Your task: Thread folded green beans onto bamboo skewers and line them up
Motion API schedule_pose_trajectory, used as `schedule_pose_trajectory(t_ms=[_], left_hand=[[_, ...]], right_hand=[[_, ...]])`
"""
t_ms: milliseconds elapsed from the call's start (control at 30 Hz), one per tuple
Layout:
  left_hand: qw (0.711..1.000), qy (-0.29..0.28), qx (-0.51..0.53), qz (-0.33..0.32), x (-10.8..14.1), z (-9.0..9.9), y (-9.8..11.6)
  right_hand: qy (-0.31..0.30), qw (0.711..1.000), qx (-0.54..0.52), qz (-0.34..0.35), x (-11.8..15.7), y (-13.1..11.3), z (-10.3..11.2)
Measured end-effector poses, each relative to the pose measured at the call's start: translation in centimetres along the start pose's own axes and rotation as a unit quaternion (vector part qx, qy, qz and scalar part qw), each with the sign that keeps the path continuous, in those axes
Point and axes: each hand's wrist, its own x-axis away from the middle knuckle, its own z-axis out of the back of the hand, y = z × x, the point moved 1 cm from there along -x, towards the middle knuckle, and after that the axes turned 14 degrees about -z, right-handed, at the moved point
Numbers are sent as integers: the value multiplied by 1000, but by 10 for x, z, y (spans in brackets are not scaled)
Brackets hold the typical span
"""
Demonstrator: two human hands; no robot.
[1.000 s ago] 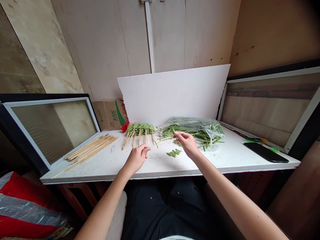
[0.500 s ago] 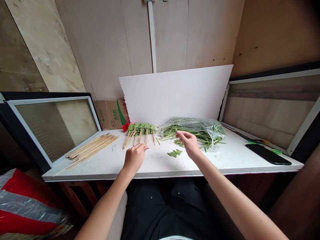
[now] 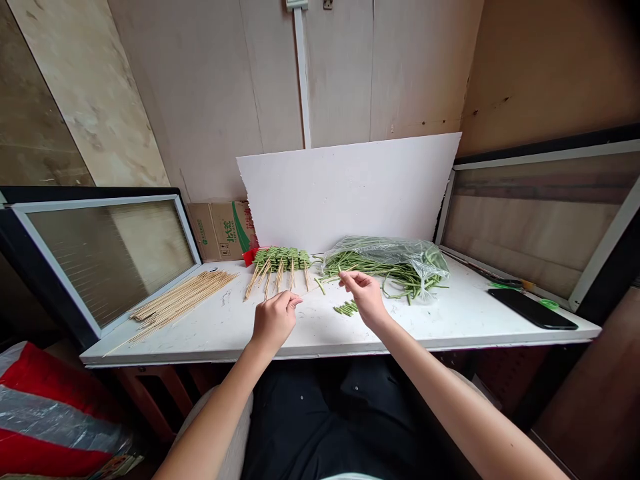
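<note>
My left hand is closed in a pinch on a thin bamboo skewer, which points right and is only faintly visible. To its right, my right hand pinches a short piece of green bean between thumb and fingertips. The two hands are apart, both just above the table. Below the right hand lies a small group of cut bean pieces, partly covered by it. Another loose piece rests between the hands. Behind the left hand, filled skewers of green bean lie side by side, their bare sticks toward me.
Bare bamboo skewers are spread on the left of the white table. A clear plastic bag of long beans lies at the back right. A black phone sits at the right. A white board and cardboard box stand behind.
My right hand has moved left and slightly down with its bean piece, closer to my left hand. My left hand has shifted slightly right. The view has shifted a little.
</note>
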Motion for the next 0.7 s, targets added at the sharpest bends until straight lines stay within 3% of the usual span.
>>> schedule_pose_trajectory(t_ms=[333, 700], left_hand=[[1000, 8, 13, -1, 0, -2, 5], [997, 8, 74, 23, 0, -5, 14]], right_hand=[[-34, 999, 17, -7, 20, 8, -25], [-56, 998, 16, -20, 23, 9, -28]])
